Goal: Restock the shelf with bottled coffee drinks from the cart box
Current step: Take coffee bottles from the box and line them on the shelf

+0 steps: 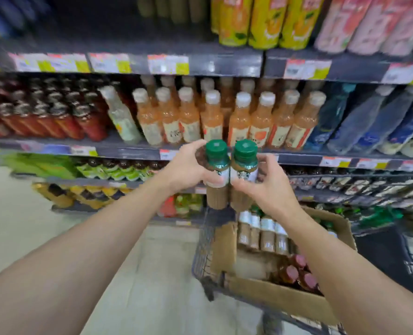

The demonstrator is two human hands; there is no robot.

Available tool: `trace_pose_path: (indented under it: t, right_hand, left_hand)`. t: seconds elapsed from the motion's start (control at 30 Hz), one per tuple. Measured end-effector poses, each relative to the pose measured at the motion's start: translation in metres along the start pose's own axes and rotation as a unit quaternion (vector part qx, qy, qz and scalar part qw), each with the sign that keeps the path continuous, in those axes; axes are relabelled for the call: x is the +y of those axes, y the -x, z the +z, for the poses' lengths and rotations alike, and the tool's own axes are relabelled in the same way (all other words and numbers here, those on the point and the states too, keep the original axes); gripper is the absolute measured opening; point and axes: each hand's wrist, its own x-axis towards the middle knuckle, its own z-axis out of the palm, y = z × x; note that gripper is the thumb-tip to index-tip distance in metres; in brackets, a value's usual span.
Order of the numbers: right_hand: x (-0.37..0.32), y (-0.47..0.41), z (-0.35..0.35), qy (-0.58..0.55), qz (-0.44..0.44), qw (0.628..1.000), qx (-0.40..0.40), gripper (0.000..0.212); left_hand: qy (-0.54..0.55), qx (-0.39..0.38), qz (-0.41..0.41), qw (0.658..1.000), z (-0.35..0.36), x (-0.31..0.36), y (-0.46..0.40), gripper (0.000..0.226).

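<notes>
Two brown coffee bottles with green caps are held side by side, touching, in front of the shelves. My left hand [188, 168] grips the left bottle [216, 172] around its neck and label. My right hand [269, 184] grips the right bottle [244, 170] the same way. Both bottles are upright above the cardboard box [280, 301] in the cart. Inside the box stand several more coffee bottles [261, 233] and some with red caps [297, 272].
The wire cart [205, 240] stands at lower right against the shelving. Orange drink bottles [236, 117] fill the shelf level just behind the held bottles; red bottles [43, 112] sit to the left, blue ones [369, 122] to the right. Pale floor lies at lower left.
</notes>
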Motion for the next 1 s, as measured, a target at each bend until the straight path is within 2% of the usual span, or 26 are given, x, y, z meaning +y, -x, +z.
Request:
trace_pose_path:
  t: [0.23, 0.47, 0.73, 0.87, 1.0]
  right_hand:
    - [-0.127, -0.003, 0.077, -0.001, -0.105, 0.994, -0.007, 0.049]
    - [-0.203, -0.028, 0.126, -0.002, -0.172, 0.985, -0.002, 0.05]
    - [-0.251, -0.085, 0.158, 0.014, -0.215, 0.976, 0.023, 0.058]
    - [-0.277, -0.124, 0.161, 0.014, -0.251, 0.967, 0.037, 0.036]
    - [-0.301, -0.173, 0.16, -0.026, -0.275, 0.958, 0.074, 0.037]
  left_hand:
    - [0.014, 0.1, 0.069, 0.992, -0.127, 0.036, 0.074, 0.062]
    - [0.041, 0.189, 0.1, 0.976, -0.21, 0.052, 0.088, 0.069]
    - [0.053, 0.227, 0.146, 0.961, -0.273, 0.069, 0.061, 0.06]
    - [0.032, 0.24, 0.19, 0.951, -0.307, 0.086, 0.022, 0.058]
    - [0.022, 0.216, 0.227, 0.949, -0.338, 0.112, -0.031, 0.057]
